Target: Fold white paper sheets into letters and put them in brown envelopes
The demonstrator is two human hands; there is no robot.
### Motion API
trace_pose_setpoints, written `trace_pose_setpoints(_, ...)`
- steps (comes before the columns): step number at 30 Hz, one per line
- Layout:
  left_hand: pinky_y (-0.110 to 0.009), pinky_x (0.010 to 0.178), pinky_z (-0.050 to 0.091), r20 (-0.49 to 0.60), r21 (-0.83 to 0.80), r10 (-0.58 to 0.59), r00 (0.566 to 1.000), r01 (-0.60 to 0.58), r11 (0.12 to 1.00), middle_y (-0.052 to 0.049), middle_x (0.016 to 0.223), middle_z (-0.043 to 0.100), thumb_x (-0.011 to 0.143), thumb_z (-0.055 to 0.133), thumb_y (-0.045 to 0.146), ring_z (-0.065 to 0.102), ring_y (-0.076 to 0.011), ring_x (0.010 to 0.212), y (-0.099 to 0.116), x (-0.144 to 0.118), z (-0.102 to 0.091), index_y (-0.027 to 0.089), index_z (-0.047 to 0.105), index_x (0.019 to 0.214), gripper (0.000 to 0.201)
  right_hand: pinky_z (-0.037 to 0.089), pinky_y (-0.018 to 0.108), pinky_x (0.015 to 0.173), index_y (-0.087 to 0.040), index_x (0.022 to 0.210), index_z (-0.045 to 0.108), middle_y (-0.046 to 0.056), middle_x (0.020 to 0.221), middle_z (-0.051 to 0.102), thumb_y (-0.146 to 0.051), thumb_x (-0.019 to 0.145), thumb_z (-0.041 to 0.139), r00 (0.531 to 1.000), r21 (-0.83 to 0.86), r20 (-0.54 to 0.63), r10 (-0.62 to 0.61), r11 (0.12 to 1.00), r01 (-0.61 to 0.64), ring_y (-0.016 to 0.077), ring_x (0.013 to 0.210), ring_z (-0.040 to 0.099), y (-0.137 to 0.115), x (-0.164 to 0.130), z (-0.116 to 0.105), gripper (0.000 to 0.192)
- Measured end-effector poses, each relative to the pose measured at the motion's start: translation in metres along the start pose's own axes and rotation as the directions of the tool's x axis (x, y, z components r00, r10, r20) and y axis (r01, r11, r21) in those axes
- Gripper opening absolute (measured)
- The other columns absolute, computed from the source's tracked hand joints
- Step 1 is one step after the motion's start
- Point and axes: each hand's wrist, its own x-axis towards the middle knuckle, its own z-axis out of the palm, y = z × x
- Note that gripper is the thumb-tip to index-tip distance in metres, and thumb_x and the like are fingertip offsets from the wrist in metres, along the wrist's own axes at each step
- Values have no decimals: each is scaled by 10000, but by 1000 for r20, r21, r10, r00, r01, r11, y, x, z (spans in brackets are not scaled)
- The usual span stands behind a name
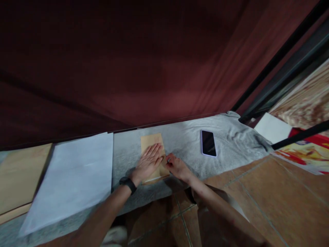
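Note:
A narrow piece of folded brown paper (147, 140) lies on the grey cloth in front of me, a pale strip showing along its near edge. My left hand (149, 161) presses down flat on it, fingers stretched out, with a dark band on the wrist. At the paper's right edge is my right hand (178, 167), its fingers curled and pinched together on that edge. The exact fingertip contact is partly hidden.
Grey cloth (180, 137) covers the low surface, backed by a dark red curtain (154, 68). A phone (208, 143) lies to the right. White sheets (77, 171) and larger brown paper (20, 175) lie to the left. Black poles (280, 55) stand at right, above tiled floor (269, 192).

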Motion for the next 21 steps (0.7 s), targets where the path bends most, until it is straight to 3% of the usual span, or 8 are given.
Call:
trace_pose_setpoints(7,-430,1274,170,69,-57,13,998,-9,998,-88,1637,335,1037,345,433,287,-205,1522,35,-61,-2,202,307,1576,588,446,267,691,-210,981,590,-7,805,669,-98,807,553,998,7,-52,27,1000,-27,162,729,632,2,-3,5,210)
trace_pose_setpoints(11,-454,1258,231,74,-91,31,997,-25,996,-97,1626,361,994,468,475,309,-233,1515,43,-86,-6,224,328,1567,642,460,265,705,-212,923,600,1,823,676,-86,802,536,998,32,-65,17,999,-15,169,778,651,3,-3,7,186)
trace_pose_setpoints(16,-456,1187,375,-8,-209,-26,1000,24,978,-86,1500,548,952,579,372,477,-239,1411,37,-93,-13,278,508,1458,520,466,264,700,-219,942,620,-3,802,683,-109,836,531,998,18,-61,-23,1000,24,175,760,659,2,-8,4,177)
trace_pose_setpoints(21,-450,1171,405,-56,-329,-115,992,90,940,-60,1412,630,928,616,358,551,-244,1341,34,-95,-17,289,624,1342,420,486,282,771,-208,1086,638,63,1009,685,-117,892,538,997,-212,-36,-69,975,60,187,860,655,-9,-32,2,237)
